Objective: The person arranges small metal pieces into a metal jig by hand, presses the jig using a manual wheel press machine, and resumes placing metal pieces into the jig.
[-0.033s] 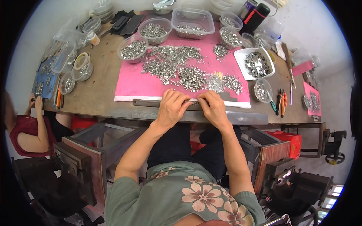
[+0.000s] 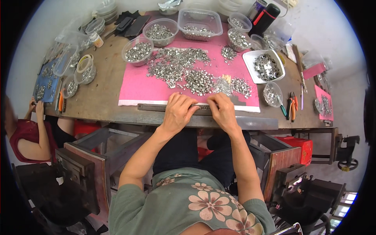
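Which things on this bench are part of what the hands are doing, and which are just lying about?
In use:
left hand
right hand
long metal strip under both hands
loose metal pieces on the pink mat

Lying about:
pliers
black flask
white tray of metal parts
tape rolls

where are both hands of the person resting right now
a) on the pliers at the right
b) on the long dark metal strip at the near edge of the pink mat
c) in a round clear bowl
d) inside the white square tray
b: the left hand and right hand lie side by side on the dark metal strip along the near edge of the pink mat.
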Demonstrator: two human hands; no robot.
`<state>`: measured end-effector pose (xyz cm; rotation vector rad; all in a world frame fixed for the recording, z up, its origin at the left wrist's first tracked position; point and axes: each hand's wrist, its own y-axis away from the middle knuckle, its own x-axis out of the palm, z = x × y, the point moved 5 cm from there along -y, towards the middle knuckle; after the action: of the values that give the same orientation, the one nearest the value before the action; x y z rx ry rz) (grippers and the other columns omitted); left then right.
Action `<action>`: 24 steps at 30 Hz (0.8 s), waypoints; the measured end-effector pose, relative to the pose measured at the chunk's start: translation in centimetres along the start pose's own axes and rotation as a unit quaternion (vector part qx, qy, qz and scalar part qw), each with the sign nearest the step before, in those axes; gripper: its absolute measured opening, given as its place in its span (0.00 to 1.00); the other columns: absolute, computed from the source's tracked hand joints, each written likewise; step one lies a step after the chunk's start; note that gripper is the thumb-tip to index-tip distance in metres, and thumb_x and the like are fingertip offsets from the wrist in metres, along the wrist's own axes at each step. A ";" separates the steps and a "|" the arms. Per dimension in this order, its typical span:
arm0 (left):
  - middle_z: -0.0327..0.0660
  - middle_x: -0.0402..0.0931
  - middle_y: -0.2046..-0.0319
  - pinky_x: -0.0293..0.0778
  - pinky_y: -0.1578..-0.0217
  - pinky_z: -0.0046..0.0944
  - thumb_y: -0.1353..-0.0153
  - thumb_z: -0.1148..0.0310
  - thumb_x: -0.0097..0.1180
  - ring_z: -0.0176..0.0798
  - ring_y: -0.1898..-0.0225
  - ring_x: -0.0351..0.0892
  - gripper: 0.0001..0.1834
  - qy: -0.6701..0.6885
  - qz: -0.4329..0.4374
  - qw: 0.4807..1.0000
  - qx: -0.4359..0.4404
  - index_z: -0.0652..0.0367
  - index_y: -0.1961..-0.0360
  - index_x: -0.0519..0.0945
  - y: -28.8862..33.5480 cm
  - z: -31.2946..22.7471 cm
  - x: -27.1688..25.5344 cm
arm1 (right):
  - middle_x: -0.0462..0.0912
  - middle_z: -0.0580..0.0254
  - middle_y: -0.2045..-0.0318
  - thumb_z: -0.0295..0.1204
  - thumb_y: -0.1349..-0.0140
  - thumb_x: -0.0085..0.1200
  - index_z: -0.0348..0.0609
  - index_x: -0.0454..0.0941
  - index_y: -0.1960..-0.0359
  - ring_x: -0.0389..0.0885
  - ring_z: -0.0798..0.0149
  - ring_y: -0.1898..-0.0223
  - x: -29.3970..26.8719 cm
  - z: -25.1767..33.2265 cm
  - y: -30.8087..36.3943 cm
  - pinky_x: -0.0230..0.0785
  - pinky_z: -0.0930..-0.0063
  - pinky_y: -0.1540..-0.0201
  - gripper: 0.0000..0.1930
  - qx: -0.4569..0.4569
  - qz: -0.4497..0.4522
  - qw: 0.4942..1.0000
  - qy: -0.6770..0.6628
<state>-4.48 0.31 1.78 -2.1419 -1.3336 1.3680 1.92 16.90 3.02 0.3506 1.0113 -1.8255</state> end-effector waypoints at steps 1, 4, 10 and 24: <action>0.41 0.77 0.68 0.68 0.50 0.47 0.42 0.71 0.67 0.47 0.62 0.75 0.07 0.000 -0.002 1.000 0.000 0.59 0.64 0.82 -0.1 0.0 -0.1 | 0.79 0.54 0.72 0.22 0.40 0.63 0.37 0.82 0.66 0.79 0.51 0.69 -0.3 -0.7 -0.3 0.70 0.60 0.64 0.03 0.003 -0.026 0.999 0.029; 0.37 0.79 0.68 0.63 0.47 0.48 0.41 0.70 0.66 0.43 0.61 0.76 0.05 -0.022 -0.013 0.999 -0.033 0.56 0.64 0.83 -0.8 0.4 -0.5 | 0.80 0.56 0.69 0.25 0.40 0.63 0.40 0.82 0.65 0.79 0.52 0.61 -0.1 -2.9 -0.8 0.66 0.60 0.55 0.04 0.059 -0.011 0.995 0.085; 0.36 0.78 0.66 0.57 0.42 0.55 0.40 0.66 0.65 0.43 0.57 0.74 0.05 -0.112 0.004 0.992 -0.058 0.51 0.63 0.84 -2.3 3.8 -1.4 | 0.79 0.58 0.69 0.26 0.42 0.64 0.40 0.81 0.67 0.78 0.52 0.62 0.8 -2.4 -1.6 0.64 0.59 0.55 0.05 0.021 -0.002 0.990 0.138; 0.36 0.75 0.67 0.55 0.41 0.60 0.43 0.66 0.68 0.43 0.56 0.74 0.06 -0.135 0.015 0.989 -0.057 0.51 0.66 0.83 -3.0 5.2 -0.6 | 0.81 0.60 0.68 0.22 0.43 0.65 0.41 0.83 0.67 0.79 0.56 0.61 -0.4 0.8 1.1 0.67 0.63 0.54 0.04 -0.005 0.050 0.998 0.034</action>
<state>-10.51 0.23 1.36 -2.1144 -1.5160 1.6800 3.25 16.35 3.22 0.4532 1.0316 -1.7270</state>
